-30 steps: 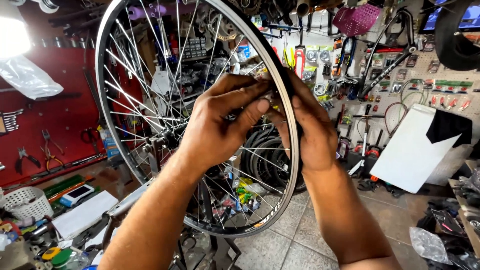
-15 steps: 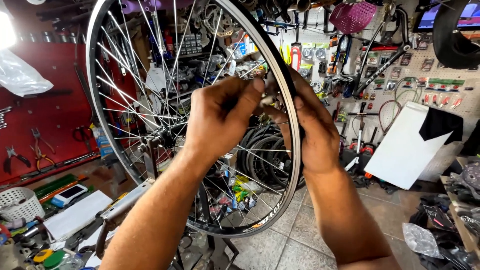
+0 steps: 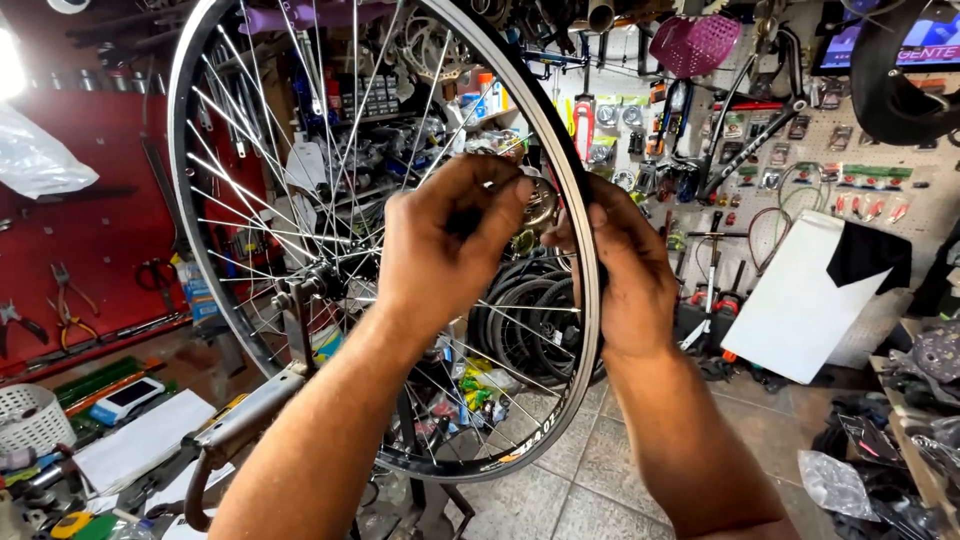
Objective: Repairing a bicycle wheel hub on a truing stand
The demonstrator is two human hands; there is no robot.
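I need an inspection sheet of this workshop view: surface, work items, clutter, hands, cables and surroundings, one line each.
Surface: workbench at lower left, with white sheets on it; tiled floor below.
Work items: spoked wheel upright in a stand; small round metal tool at the rim.
Clutter: white basket, pliers on the red wall, plastic bags on the floor.
Hands: left hand and right hand both pinch the tool at the rim.
Cables: thin cable loop on the pegboard.
Surroundings: pegboard with packaged parts, stacked tyres, white board leaning.
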